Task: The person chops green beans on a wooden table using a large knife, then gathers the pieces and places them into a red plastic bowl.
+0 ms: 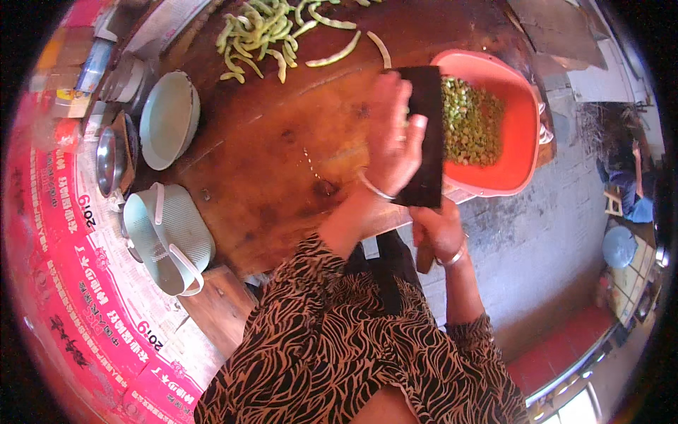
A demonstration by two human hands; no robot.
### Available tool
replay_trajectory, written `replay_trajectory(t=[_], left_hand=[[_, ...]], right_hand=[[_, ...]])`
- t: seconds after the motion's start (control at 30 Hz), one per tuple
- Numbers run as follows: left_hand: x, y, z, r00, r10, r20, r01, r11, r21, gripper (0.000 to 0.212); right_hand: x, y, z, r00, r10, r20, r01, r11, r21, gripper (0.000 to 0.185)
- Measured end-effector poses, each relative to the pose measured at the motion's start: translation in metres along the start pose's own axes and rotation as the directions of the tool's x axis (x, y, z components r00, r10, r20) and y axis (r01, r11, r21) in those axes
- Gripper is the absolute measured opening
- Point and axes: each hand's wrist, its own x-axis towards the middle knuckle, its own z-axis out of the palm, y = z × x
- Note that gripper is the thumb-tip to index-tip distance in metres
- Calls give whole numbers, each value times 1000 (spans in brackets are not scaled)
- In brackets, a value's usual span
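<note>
My right hand [442,228] grips the handle of a cleaver, whose broad dark blade [430,143] stands at the near-left side of a red plastic basin [516,153]. Blurred, my left hand [392,138] lies along the blade's left side, thumb apart from the fingers. Small pale-green bits show beside those fingers; how many lie behind them is hidden. Chopped green beans [471,127] cover part of the basin's bottom. Farther back on the brown wooden table [265,143] rests a heap of whole green beans [259,32], with a few lying loose to its right.
Along the table's left side stand a pale enamel basin [170,121], a metal bowl [108,161] and a light-green plastic basket [169,238] with handles. Red printed sheets [69,265] cover the wall there. On the right, beyond the concrete floor [529,254], a person [630,185] is partly visible.
</note>
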Motion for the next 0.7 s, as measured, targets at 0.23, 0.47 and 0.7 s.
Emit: replay_trajectory(t=[0.23,0.47,0.7], left_hand=[[7,29,81,981,188,58,-189,982,16,43],[25,4,70,979,168,117,-196,938,285,20],[77,-136,-4,992,121,47,-123,765,632,17]], right_hand=[[-32,-4,-46,944,-115,-308,123,992,5,13],[-43,-2,-55,885,-102,-454,154,985,81,18],[-51,8,-39,876,-122,-466,162,986,47,18]])
